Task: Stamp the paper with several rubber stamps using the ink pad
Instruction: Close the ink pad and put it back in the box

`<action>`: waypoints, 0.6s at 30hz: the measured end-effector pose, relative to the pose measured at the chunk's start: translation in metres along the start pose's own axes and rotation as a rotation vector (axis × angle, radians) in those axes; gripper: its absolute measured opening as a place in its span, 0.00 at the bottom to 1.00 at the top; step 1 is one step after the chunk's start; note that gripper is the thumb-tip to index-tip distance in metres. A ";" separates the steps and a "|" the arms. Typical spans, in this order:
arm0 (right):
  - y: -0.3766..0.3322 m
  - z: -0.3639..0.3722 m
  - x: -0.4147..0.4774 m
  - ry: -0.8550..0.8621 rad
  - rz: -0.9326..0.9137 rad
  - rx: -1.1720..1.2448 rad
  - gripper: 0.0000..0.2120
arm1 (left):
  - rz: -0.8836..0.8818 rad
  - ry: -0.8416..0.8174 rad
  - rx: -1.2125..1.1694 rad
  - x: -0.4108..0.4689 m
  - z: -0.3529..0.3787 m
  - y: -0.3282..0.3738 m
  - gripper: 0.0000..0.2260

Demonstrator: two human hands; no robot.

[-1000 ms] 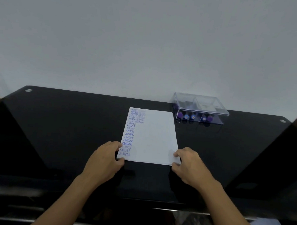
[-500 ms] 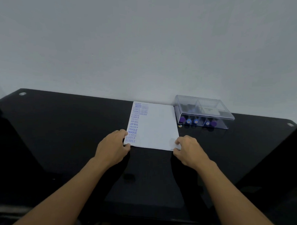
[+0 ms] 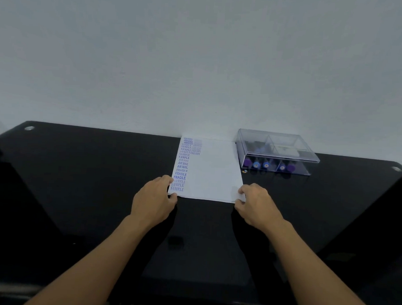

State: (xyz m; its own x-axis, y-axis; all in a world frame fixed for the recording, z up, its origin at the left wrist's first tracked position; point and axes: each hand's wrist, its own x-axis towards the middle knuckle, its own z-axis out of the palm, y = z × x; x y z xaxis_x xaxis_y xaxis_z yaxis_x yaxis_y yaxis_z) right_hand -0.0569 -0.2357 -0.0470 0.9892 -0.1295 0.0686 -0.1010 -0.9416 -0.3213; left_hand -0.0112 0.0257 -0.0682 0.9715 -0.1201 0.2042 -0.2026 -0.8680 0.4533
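A white sheet of paper [image 3: 214, 169] lies on the black table, its far edge against the wall. Blue stamped words run down its left side: AMENDED, SAMPLE, AIR MAIL, FRAGILE. My left hand [image 3: 153, 199] pinches the paper's near left corner. My right hand [image 3: 255, 204] pinches the near right corner. To the right of the paper stands a clear plastic box [image 3: 277, 152] with its lid on; several rubber stamps [image 3: 266, 165] with blue and purple ends lie inside. I cannot make out an ink pad for certain.
The glossy black table [image 3: 91, 170] stretches wide to the left and right of the paper, with round metal fittings at its far corners. A plain white wall [image 3: 199, 60] rises right behind it.
Both hands have slid the paper away from me until its far edge meets the wall, now beside the clear box. My grip on both corners is unchanged.
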 end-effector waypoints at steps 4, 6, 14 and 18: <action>-0.002 0.007 -0.008 0.043 -0.004 0.025 0.16 | 0.000 -0.038 0.011 -0.005 0.000 0.007 0.19; -0.006 0.011 -0.015 0.073 -0.008 0.011 0.17 | 0.007 -0.043 0.019 -0.011 0.000 0.012 0.17; -0.032 0.029 -0.042 0.015 0.045 -0.042 0.29 | 0.014 -0.259 0.154 -0.037 0.017 0.024 0.33; -0.034 0.038 -0.049 -0.023 0.039 -0.076 0.30 | 0.030 -0.224 0.200 -0.042 0.023 0.021 0.32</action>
State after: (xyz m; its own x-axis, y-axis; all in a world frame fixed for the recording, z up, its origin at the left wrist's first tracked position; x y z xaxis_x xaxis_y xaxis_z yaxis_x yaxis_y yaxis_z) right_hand -0.0979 -0.1856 -0.0755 0.9865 -0.1602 0.0351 -0.1465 -0.9569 -0.2506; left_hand -0.0538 0.0013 -0.0868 0.9729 -0.2310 0.0079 -0.2248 -0.9376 0.2654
